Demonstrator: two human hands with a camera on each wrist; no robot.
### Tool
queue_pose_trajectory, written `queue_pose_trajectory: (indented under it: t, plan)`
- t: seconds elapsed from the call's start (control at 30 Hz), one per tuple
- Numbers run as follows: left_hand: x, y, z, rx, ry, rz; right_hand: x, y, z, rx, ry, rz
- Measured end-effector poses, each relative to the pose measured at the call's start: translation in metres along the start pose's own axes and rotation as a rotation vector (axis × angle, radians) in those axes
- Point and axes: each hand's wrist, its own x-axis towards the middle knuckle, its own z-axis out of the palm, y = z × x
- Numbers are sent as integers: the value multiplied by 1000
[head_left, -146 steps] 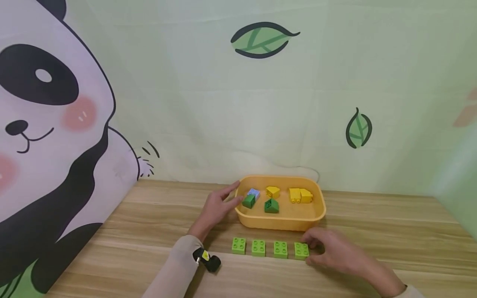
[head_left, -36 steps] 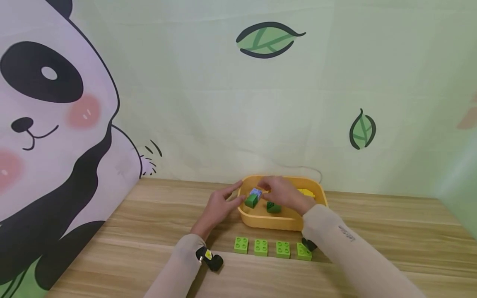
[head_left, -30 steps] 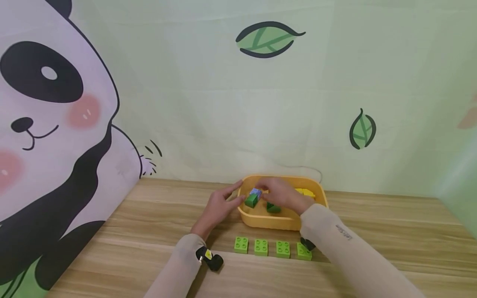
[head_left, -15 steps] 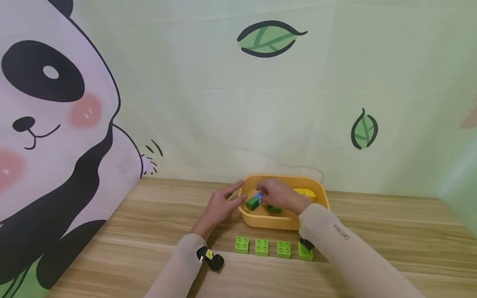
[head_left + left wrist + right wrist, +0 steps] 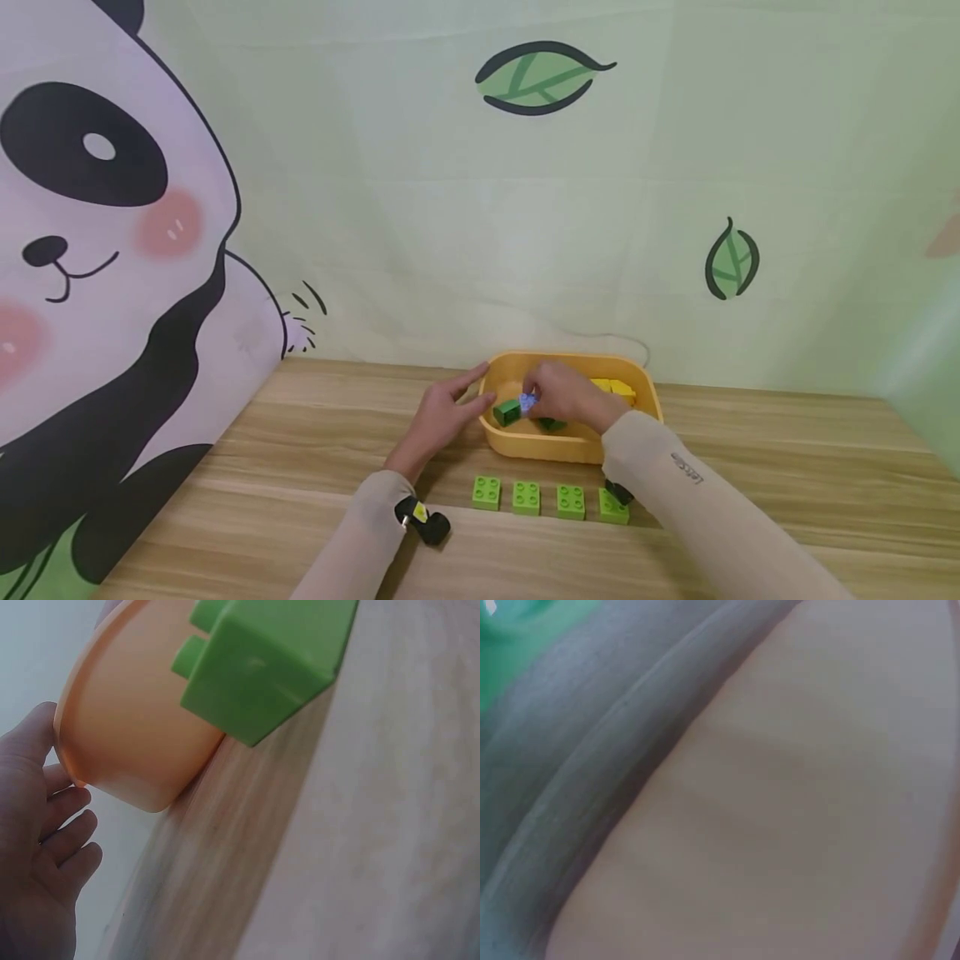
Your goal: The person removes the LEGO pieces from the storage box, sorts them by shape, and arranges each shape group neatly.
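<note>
In the head view, my left hand (image 5: 442,417) grips the left rim of an orange plastic tray (image 5: 547,452). The left wrist view shows its thumb and index finger at the rim, the other fingers curled below. Inside the tray, my right hand (image 5: 566,393) pinches a small light-blue toy brick (image 5: 528,402), partly covered by the fingers. Right beside it is a dark green brick (image 5: 507,412), tilted. Another dark green brick (image 5: 552,424) lies under the right hand, mostly hidden. Yellow bricks (image 5: 621,390) sit at the tray's right end, partly behind the hand.
Several light green 2x2 bricks stand in a row before the tray, from the leftmost brick (image 5: 486,492) to the rightmost brick (image 5: 613,507), which the right wrist camera partly covers. A fabric backdrop (image 5: 420,250) with a panda rises behind the wooden table (image 5: 772,467).
Since the oldest frame, my right hand has left the rightmost light green brick and entered the tray. Lately the blue brick shifted right and nearer, and the dark green one beside it turned. The left hand stayed.
</note>
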Motion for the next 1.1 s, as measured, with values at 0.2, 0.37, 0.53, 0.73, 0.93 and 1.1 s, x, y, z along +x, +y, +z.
queue_pose_trajectory:
  t: [0.2, 0.37, 0.53, 0.73, 0.93, 1.1]
  plan:
    - [1, -2, 1, -15, 5, 6, -3, 4, 1, 17, 33, 31]
    - [1, -4, 0, -21, 15, 13, -4, 2, -2, 79, 49, 29]
    - [1, -6, -1, -27, 20, 29, -11, -7, -10, 144, 76, 0]
    - [2, -6, 0, -20, 11, 28, -25, -14, -20, 199, 148, -26]
    - [2, -6, 0, -18, 3, 15, -46, -18, -24, 222, 223, -71]
    - [3, -5, 1, -23, 5, 17, -63, -21, -26, 243, 265, -81]
